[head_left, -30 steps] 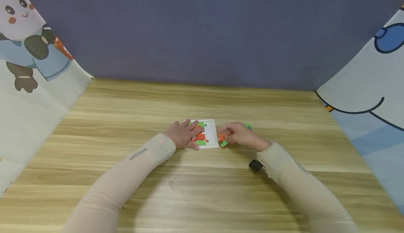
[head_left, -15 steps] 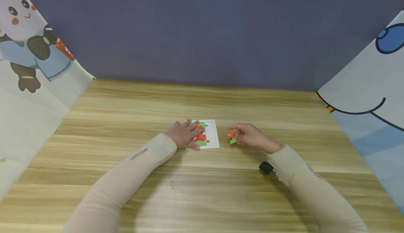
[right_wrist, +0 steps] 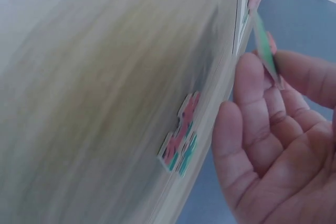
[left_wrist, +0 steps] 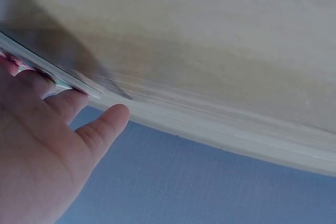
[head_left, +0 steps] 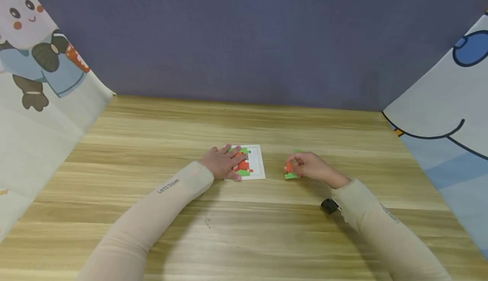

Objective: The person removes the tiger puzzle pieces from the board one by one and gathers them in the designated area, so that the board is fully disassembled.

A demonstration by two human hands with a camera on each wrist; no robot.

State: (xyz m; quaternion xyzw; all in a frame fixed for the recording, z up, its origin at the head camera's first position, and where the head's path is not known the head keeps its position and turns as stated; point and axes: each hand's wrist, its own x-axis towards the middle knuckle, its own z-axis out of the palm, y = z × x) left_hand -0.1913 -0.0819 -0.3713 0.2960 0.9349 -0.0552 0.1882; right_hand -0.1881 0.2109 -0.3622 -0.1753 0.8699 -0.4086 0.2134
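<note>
My left hand (head_left: 221, 162) rests with spread fingers on a white-framed jigsaw puzzle (head_left: 257, 162). Red and green pieces fill its left part, and its right part shows bare white. To the right of the board my right hand (head_left: 314, 169) pinches a red and green puzzle piece (head_left: 290, 175) between thumb and fingers. From the right wrist, that piece is seen nearly edge-on, raised off the table. Loose puzzle pieces (right_wrist: 179, 137) lie on the tabletop beside this hand. In the head view the hand mostly hides them, leaving a green edge (head_left: 298, 150) showing.
The wood-grain table (head_left: 228, 238) runs back to a dark blue-grey cloth wall (head_left: 244, 39). Cartoon-printed panels stand at the left (head_left: 42, 145) and right (head_left: 450, 162). A small black device (head_left: 329, 206) sits at my right wrist.
My right hand has drawn away from the board to the right with the puzzle piece, which has turned in its fingers. The left hand stays in place.
</note>
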